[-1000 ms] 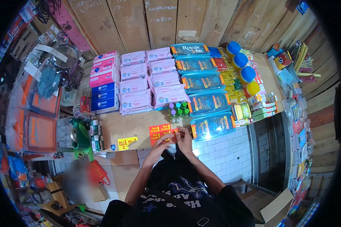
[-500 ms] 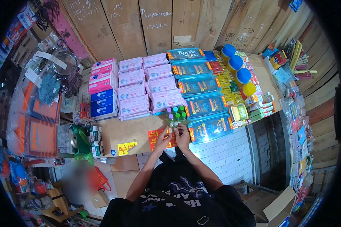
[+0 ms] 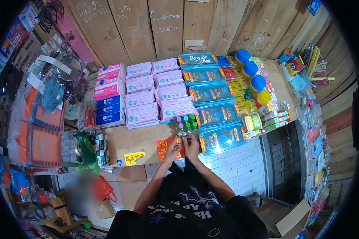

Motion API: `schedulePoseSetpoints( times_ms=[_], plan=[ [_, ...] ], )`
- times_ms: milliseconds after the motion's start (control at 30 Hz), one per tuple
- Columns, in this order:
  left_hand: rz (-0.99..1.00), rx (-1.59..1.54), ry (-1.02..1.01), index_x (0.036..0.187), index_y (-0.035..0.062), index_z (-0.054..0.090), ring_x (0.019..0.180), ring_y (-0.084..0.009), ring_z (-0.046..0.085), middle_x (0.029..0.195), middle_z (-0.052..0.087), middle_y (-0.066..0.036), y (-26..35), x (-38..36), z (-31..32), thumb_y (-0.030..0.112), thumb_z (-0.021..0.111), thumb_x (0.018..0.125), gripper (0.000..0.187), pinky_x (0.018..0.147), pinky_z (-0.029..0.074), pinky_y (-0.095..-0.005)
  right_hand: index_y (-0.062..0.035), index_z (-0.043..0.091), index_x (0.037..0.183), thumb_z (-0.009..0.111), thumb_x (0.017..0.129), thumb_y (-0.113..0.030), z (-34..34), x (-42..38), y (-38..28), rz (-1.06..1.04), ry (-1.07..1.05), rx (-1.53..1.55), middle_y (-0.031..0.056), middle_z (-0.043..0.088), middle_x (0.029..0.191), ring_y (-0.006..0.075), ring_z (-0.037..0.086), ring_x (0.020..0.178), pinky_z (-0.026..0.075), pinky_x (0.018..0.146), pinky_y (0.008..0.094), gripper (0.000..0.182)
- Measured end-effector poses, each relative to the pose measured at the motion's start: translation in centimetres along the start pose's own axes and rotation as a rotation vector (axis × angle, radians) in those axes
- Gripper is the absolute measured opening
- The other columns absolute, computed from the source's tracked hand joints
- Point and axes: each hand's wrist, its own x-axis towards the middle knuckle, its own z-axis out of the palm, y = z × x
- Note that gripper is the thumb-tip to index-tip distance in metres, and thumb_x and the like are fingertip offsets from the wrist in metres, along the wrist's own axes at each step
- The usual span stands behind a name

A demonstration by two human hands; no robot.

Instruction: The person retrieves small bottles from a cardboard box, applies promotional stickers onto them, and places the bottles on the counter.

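From the hands, with 12 o'clock straight ahead, orange packs [image 3: 42, 139] in clear wrap lie far out at 9. Nearer along 9 come a green object [image 3: 83, 150] and a stack of small boxes [image 3: 101, 150]. Toward 10, pink packs [image 3: 107, 85] sit behind blue boxes [image 3: 109, 111]. Between 8 and 9, a yellow card [image 3: 134, 158] lies at the near edge of the wooden counter [image 3: 135, 139]. Pale pink packets [image 3: 141, 95] fill two columns at 11. The left hand [image 3: 174, 150] is over a red card [image 3: 162, 148], fingers bent inward. Small bottles [image 3: 186, 124] with purple, blue and green caps stand clustered at 12, right at the fingertips. The right hand [image 3: 191, 147], at 3 from the left one, is curled too; whether either hand pinches a bottle, I cannot tell. Blue Royale packs [image 3: 215, 93] run in a column from 1 down to between 2 and 3. Beyond them, between 1 and 2, lie yellow sachets [image 3: 242, 93], with blue- and yellow-lidded jars [image 3: 250, 69] just beside them, farther right
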Motion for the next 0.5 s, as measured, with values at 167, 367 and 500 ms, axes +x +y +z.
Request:
schedulePoseSetpoints(
  times_ms=[167, 367, 500],
  plan=[
    [0.021, -0.015, -0.008, 0.154, 0.0115, 0.026, 0.115, -0.0164, 0.056, 0.146, 0.042, -0.012, -0.2, 0.0, 0.0, 0.009, 0.059, 0.095, 0.068, 0.099, 0.043, -0.0292, 0.002, 0.057, 0.113, 0.066, 0.09, -0.01, 0.0, 0.0, 0.2, 0.008, -0.007, -0.008, 0.012, 0.068, 0.086, 0.0192, 0.067, 0.074, 0.052, 0.064, 0.0317, 0.027],
    [0.041, -0.031, -0.019, 0.155, 0.0122, 0.023, 0.114, -0.0163, 0.056, 0.148, 0.04, -0.013, -1.4, 0.1, -0.3, 0.008, 0.059, 0.095, 0.069, 0.098, 0.044, -0.0272, 0.0015, 0.052, 0.114, 0.067, 0.09, -0.009, -0.3, -0.8, -1.0, -0.001, 0.034, 0.037, 0.0107, 0.064, 0.088, 0.017, 0.064, 0.074, 0.051, 0.064, 0.0295, 0.03],
    [0.031, -0.085, 0.0, 0.154, 0.0118, 0.024, 0.112, -0.014, 0.056, 0.144, 0.045, -0.01, -0.3, -1.0, -0.4, 0.009, 0.059, 0.096, 0.068, 0.095, 0.045, -0.027, 0.0003, 0.055, 0.1, 0.067, 0.091, -0.01, -0.9, -2.5, -1.2, 0.037, -0.016, 0.107, 0.0053, 0.06, 0.077, 0.0095, 0.057, 0.066, 0.046, 0.057, 0.0252, 0.018]
  ],
)
